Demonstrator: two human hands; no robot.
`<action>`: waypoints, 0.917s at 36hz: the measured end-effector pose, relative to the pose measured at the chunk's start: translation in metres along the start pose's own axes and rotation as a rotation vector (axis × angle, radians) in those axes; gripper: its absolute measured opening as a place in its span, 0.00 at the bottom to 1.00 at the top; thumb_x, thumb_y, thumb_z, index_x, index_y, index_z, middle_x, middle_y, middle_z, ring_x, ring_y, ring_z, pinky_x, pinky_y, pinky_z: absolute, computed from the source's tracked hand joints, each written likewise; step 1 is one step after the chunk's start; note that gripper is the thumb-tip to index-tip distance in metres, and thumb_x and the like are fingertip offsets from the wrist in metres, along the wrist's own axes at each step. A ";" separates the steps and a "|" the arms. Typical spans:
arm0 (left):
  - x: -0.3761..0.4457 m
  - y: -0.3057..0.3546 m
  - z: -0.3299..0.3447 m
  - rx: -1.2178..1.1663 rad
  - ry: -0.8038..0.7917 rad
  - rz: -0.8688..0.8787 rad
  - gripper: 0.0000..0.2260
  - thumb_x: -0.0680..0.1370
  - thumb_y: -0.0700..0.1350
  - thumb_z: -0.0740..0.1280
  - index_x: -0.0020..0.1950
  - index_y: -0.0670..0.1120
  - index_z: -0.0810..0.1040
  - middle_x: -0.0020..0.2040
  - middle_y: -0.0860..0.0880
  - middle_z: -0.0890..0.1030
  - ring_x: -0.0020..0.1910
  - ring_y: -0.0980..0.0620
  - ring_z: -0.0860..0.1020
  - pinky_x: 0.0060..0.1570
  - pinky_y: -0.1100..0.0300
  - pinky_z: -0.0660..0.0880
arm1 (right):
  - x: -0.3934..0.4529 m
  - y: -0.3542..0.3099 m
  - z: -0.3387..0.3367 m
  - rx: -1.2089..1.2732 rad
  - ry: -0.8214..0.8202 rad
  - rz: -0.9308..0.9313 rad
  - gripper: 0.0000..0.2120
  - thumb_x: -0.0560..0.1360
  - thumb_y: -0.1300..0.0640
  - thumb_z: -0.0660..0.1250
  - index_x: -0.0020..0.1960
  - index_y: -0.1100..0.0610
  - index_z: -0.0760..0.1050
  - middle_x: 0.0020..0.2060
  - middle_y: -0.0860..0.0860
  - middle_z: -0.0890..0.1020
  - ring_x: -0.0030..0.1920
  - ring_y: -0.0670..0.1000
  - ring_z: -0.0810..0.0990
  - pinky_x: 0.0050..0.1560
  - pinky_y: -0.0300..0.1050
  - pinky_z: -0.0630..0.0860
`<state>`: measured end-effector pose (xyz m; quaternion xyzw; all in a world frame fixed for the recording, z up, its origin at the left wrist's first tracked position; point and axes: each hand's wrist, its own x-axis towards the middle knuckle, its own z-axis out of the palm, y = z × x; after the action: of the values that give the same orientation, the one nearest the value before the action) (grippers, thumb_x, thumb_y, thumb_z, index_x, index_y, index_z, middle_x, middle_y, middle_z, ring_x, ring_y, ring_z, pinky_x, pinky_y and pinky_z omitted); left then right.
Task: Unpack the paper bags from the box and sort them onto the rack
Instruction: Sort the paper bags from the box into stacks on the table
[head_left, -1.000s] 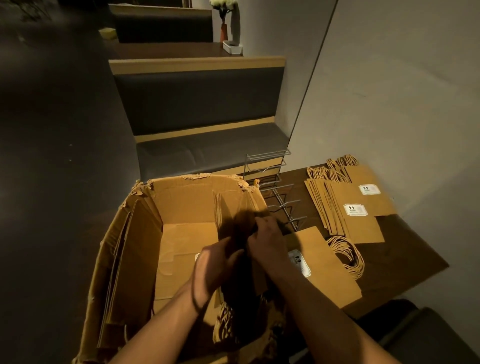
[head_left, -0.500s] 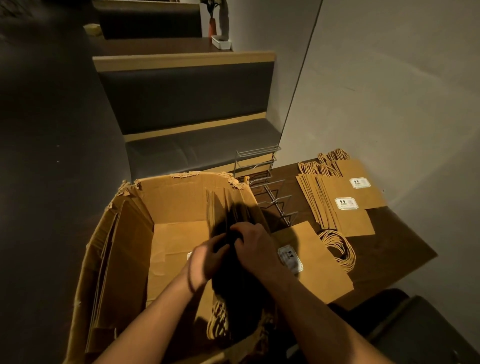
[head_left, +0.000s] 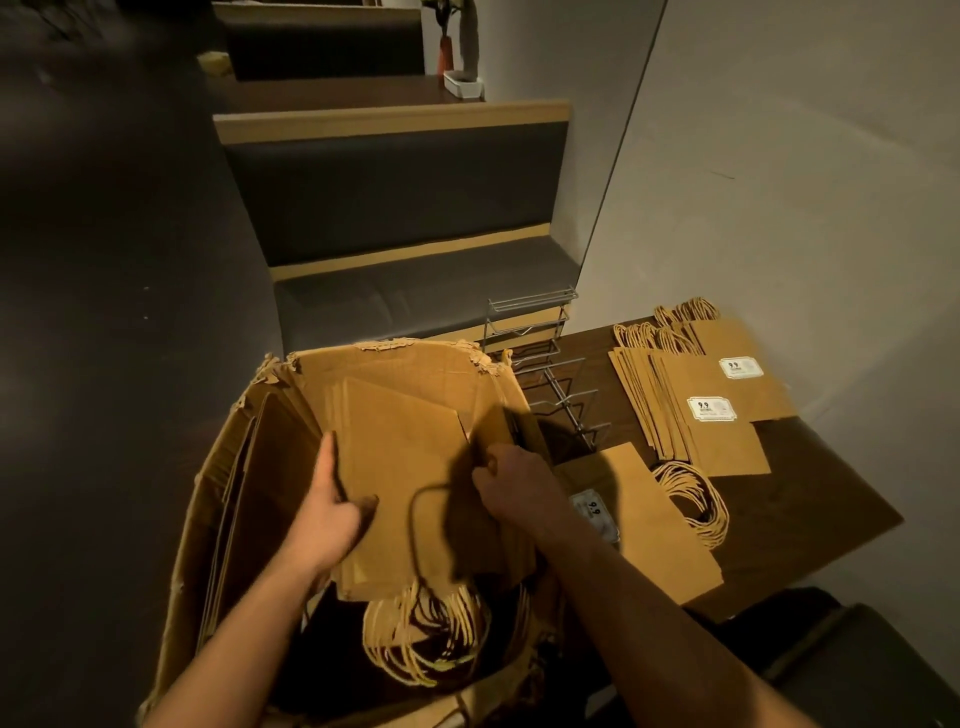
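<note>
I judge the job partly done. Two fanned piles of paper bags (head_left: 711, 410) lie on the worktop (head_left: 831, 499) by the wall, and one more flat bag (head_left: 654, 519) lies nearer me, just beside the box (head_left: 244, 509). The wire rack (head_left: 545, 364) stands between the box and those piles, and as far as I can see nothing sits on it (so the sorting itself looks not yet begun).

I hold a thick bundle of bags (head_left: 405, 488) above the open box, its twine handles hanging toward me. My left hand (head_left: 327, 514) clasps the bundle's left edge, thumb on top. My right hand (head_left: 514, 483) is closed over its right edge, in shadow.

What remains below the bundle in the box I cannot tell; more bags seem to lean against its left wall.
</note>
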<state>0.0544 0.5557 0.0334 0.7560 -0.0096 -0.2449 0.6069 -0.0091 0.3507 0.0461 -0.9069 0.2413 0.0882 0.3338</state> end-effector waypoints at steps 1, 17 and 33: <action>-0.001 0.000 -0.009 -0.079 0.027 -0.020 0.44 0.76 0.30 0.66 0.79 0.58 0.44 0.67 0.54 0.67 0.65 0.52 0.68 0.64 0.51 0.66 | 0.000 -0.005 0.000 0.060 -0.040 0.015 0.16 0.80 0.50 0.60 0.63 0.57 0.72 0.59 0.54 0.77 0.61 0.55 0.76 0.62 0.51 0.73; -0.040 0.011 -0.054 -0.580 -0.165 -0.277 0.19 0.72 0.40 0.66 0.64 0.44 0.74 0.53 0.40 0.84 0.47 0.42 0.84 0.44 0.47 0.81 | 0.022 -0.019 -0.001 0.728 -0.201 0.149 0.27 0.73 0.49 0.71 0.68 0.54 0.68 0.60 0.56 0.76 0.55 0.57 0.78 0.52 0.53 0.80; -0.024 0.043 0.018 -0.670 -0.141 -0.256 0.11 0.80 0.41 0.61 0.60 0.41 0.77 0.53 0.37 0.82 0.43 0.43 0.83 0.43 0.48 0.81 | 0.014 0.071 -0.097 0.854 0.086 0.274 0.08 0.71 0.51 0.72 0.48 0.52 0.83 0.48 0.58 0.84 0.50 0.60 0.82 0.55 0.61 0.78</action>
<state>0.0388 0.5354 0.0793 0.4915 0.1239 -0.3601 0.7832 -0.0320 0.2358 0.0757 -0.6503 0.3874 -0.0136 0.6533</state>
